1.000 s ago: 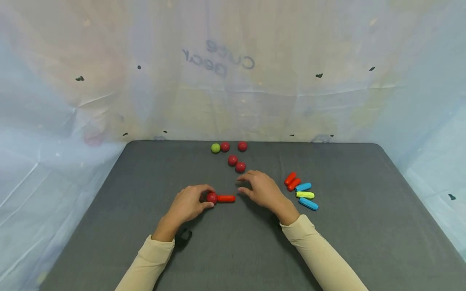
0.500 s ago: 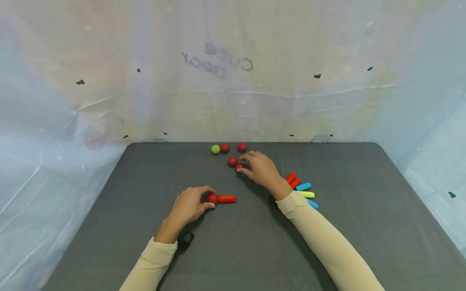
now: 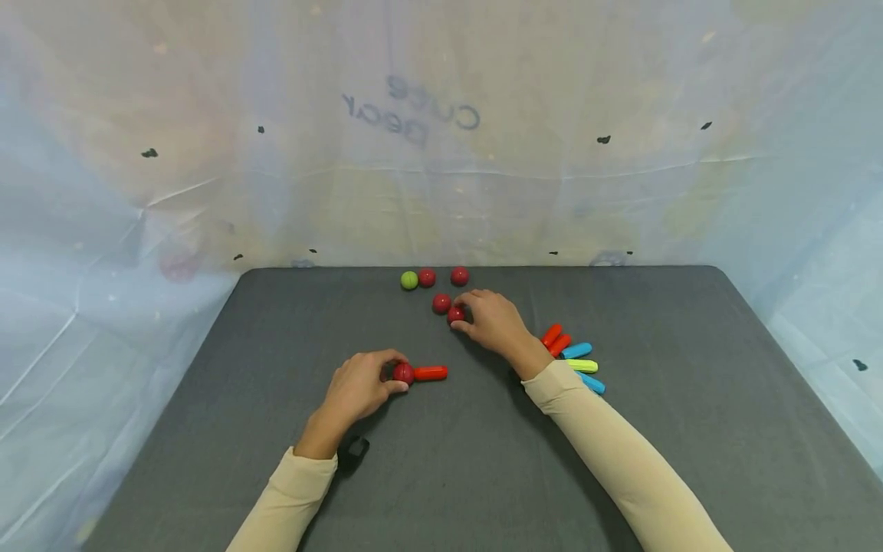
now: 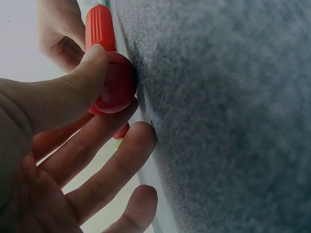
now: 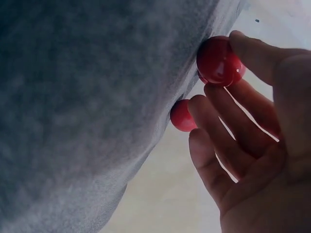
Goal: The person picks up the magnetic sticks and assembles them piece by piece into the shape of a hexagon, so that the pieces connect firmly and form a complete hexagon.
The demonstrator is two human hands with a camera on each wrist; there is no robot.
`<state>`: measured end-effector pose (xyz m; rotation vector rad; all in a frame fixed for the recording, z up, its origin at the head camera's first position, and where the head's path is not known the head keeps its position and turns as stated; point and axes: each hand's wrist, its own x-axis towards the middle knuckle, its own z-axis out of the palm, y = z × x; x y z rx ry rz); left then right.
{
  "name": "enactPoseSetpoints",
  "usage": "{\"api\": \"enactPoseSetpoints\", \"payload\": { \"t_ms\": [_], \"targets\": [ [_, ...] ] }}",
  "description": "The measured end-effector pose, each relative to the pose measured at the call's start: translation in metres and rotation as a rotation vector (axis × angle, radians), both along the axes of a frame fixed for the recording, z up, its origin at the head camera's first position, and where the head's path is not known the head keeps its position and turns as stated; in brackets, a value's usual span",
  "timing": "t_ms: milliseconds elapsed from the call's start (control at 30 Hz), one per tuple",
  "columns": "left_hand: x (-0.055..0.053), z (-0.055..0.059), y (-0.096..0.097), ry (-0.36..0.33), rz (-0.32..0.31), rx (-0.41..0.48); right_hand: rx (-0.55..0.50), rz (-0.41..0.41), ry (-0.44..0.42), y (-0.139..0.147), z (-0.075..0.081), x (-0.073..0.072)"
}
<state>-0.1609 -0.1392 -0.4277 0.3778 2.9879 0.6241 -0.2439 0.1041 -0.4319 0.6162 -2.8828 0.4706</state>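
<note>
My left hand pinches a dark red ball between thumb and fingers on the grey cloth. An orange-red ribbed stick lies end-on against that ball, to its right. Farther back, my right hand has its thumb and fingers around another red ball, which sits on the cloth. Right beside it in the head view is one more red ball. Behind them stand a red ball, another red ball and a green ball.
To the right lie several sticks: an orange-red stick, a yellow stick and a blue stick among them, partly covered by my right forearm. The grey table ends at a pale hanging sheet.
My right hand has moved away from the stick, back to the front red ball of the group, and closed its fingers around it. The left hand stays at its ball.
</note>
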Motion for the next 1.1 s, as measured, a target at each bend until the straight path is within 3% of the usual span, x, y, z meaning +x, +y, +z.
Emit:
{"api": "enactPoseSetpoints", "payload": {
  "t_ms": [200, 633, 1100],
  "targets": [
    [-0.001, 0.000, 0.001, -0.003, 0.002, 0.005, -0.004, 0.014, 0.016, 0.002, 0.000, 0.003],
    [-0.002, 0.001, -0.001, -0.008, 0.007, 0.025, -0.002, 0.048, 0.077, 0.007, 0.002, 0.027],
    [0.000, 0.001, -0.002, -0.036, 0.009, 0.022, -0.078, 0.017, 0.089, 0.019, 0.004, 0.069]
  ]
}}
